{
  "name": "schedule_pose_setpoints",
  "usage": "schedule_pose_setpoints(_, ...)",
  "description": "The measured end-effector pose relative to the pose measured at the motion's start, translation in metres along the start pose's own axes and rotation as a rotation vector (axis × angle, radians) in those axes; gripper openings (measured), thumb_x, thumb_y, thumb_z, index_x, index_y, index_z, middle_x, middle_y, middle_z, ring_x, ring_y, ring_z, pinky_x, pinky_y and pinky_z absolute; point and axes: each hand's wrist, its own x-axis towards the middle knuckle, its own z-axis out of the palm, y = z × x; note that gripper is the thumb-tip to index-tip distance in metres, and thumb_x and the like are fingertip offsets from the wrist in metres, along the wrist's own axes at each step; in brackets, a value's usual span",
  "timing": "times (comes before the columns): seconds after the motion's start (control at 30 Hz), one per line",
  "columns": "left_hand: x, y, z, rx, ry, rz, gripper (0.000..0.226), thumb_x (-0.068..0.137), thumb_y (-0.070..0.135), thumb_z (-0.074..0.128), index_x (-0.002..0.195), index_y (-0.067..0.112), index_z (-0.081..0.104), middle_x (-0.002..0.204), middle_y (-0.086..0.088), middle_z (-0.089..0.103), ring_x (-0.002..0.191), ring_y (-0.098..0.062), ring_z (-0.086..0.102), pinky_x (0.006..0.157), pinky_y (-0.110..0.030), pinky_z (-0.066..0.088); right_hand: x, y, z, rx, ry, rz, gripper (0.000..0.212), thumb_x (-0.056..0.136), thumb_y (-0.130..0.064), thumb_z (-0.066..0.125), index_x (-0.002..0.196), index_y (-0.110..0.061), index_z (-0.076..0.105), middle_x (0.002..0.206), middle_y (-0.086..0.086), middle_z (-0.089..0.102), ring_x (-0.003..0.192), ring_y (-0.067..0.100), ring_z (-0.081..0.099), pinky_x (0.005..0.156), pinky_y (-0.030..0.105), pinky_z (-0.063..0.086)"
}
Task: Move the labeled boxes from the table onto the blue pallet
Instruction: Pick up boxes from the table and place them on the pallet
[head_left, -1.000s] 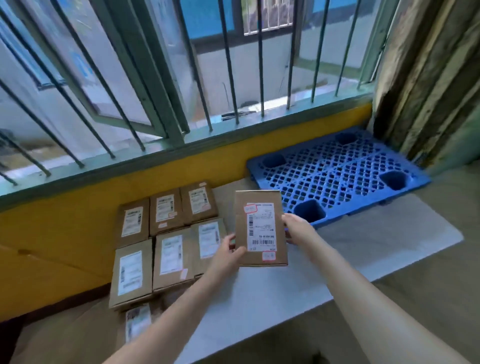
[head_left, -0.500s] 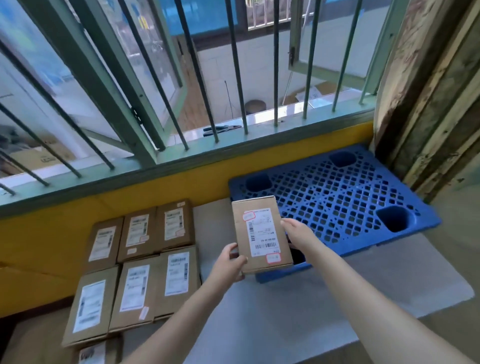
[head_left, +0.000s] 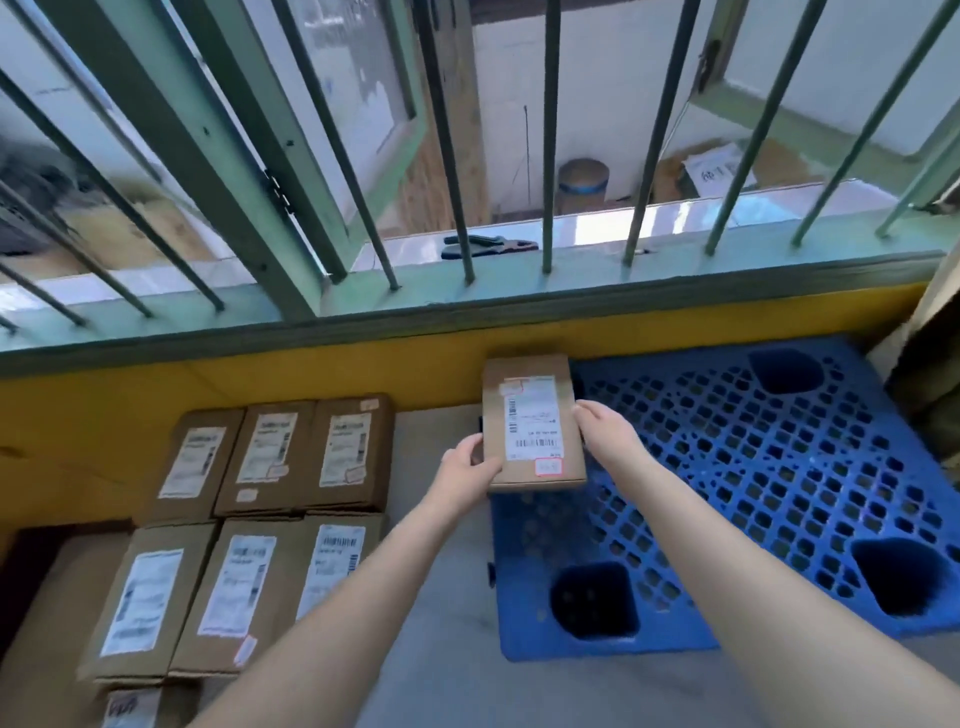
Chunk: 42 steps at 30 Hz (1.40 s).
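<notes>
A brown cardboard box with a white barcode label (head_left: 530, 423) is held between both hands over the far left corner of the blue pallet (head_left: 753, 483). My left hand (head_left: 465, 467) grips its near left corner. My right hand (head_left: 605, 428) presses its right side. Whether the box touches the pallet cannot be told. Several more labeled boxes (head_left: 260, 504) lie in rows on the grey table (head_left: 441, 649) to the left of the pallet.
A yellow wall (head_left: 260, 379) and a green window sill with metal bars (head_left: 519, 280) run right behind the table. Pliers (head_left: 488, 244) lie on the outer ledge. A wooden frame (head_left: 935, 322) stands at the pallet's far right corner.
Both hands have carried the box away from me and rightward, from above the table to above the pallet's far left corner. The view has moved closer to the window.
</notes>
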Motion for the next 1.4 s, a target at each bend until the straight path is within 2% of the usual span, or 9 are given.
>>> schedule_pose_setpoints(0.27,0.007,0.011,0.014,0.094,0.085,-0.047,0.064,0.092,0.030,0.054,0.151,0.019,0.031,0.154,-0.004,0.038,0.138,-0.021,0.039,0.107,-0.033,0.035,0.030,0.010,0.006,-0.080,-0.047,0.002,0.057,0.102,-0.042,0.034,0.153,-0.018,0.031,0.157,0.002,0.036,0.143,0.021,0.033,0.111,0.034,0.030)
schedule_pose_setpoints(0.47,-0.024,-0.019,-0.027,0.046,0.234,-0.086,0.055,0.093,0.033,0.054,0.146,0.024,0.039,0.137,-0.002,0.051,0.115,-0.016,0.050,0.092,-0.029,0.041,0.010,-0.015,0.048,-0.287,0.204,-0.331,0.052,0.100,-0.034,0.041,0.145,-0.007,0.040,0.149,0.010,0.046,0.138,0.026,0.039,0.111,0.041,0.034)
schedule_pose_setpoints(0.73,-0.121,-0.116,-0.134,-0.101,0.422,-0.253,0.044,0.096,0.026,0.051,0.139,0.019,0.044,0.118,0.002,0.049,0.091,-0.013,0.052,0.078,-0.029,0.043,-0.063,-0.041,0.195,-0.302,-0.223,-0.436,0.061,0.102,-0.039,0.038,0.155,-0.014,0.023,0.160,0.003,0.028,0.147,0.021,0.027,0.117,0.037,0.025)
schedule_pose_setpoints(0.9,-0.182,-0.228,-0.211,-0.265,0.572,-0.292,0.038,0.093,0.020,0.054,0.131,0.014,0.051,0.123,-0.006,0.059,0.092,-0.014,0.057,0.073,-0.022,0.043,-0.126,-0.037,0.308,-0.438,-0.429,-0.451,0.063,0.103,-0.043,0.035,0.156,-0.012,0.019,0.162,0.003,0.024,0.148,0.021,0.024,0.119,0.037,0.023)
schedule_pose_setpoints(1.0,-0.211,-0.300,-0.257,-0.321,0.629,-0.343,0.030,0.094,0.014,0.053,0.124,0.011,0.052,0.104,-0.005,0.059,0.074,-0.011,0.053,0.060,-0.018,0.043,-0.154,-0.044,0.386,-0.474,-0.470,-0.437,0.064,0.103,-0.045,0.033,0.156,-0.012,0.018,0.162,0.004,0.022,0.148,0.022,0.023,0.119,0.039,0.023)
schedule_pose_setpoints(1.1,-0.236,-0.371,-0.301,-0.289,0.592,-0.409,0.039,0.096,0.018,0.053,0.133,0.008,0.047,0.113,-0.004,0.055,0.096,-0.018,0.054,0.073,-0.025,0.042,-0.180,-0.048,0.462,-0.527,-0.460,-0.406,0.063,0.104,-0.044,0.030,0.155,-0.010,0.019,0.161,0.007,0.025,0.147,0.025,0.027,0.116,0.038,0.025)
schedule_pose_setpoints(1.17,-0.253,-0.408,-0.324,-0.245,0.570,-0.472,0.045,0.095,0.024,0.055,0.137,0.010,0.046,0.128,-0.008,0.056,0.112,-0.023,0.055,0.090,-0.029,0.042,-0.201,-0.042,0.502,-0.580,-0.446,-0.365,0.058,0.104,-0.042,0.031,0.149,-0.005,0.033,0.152,0.013,0.039,0.138,0.030,0.039,0.108,0.040,0.033)
schedule_pose_setpoints(1.27,-0.268,-0.443,-0.349,-0.212,0.539,-0.530,0.048,0.094,0.026,0.054,0.138,0.010,0.046,0.135,-0.012,0.053,0.119,-0.028,0.055,0.095,-0.030,0.041,-0.225,-0.020,0.543,-0.628,-0.397,-0.301,0.040,0.100,-0.039,0.033,0.106,-0.005,0.054,0.113,0.017,0.060,0.094,0.031,0.054,0.076,0.036,0.039)
schedule_pose_setpoints(1.4,-0.268,-0.470,-0.364,-0.138,0.429,-0.600,0.053,0.091,0.031,0.052,0.141,0.017,0.043,0.141,-0.012,0.045,0.122,-0.029,0.051,0.098,-0.032,0.040,-0.235,0.011,0.565,-0.756,-0.386,-0.033,0.036,0.096,-0.027,0.039,0.101,0.002,0.060,0.098,0.018,0.063,0.093,0.036,0.059,0.080,0.035,0.047)
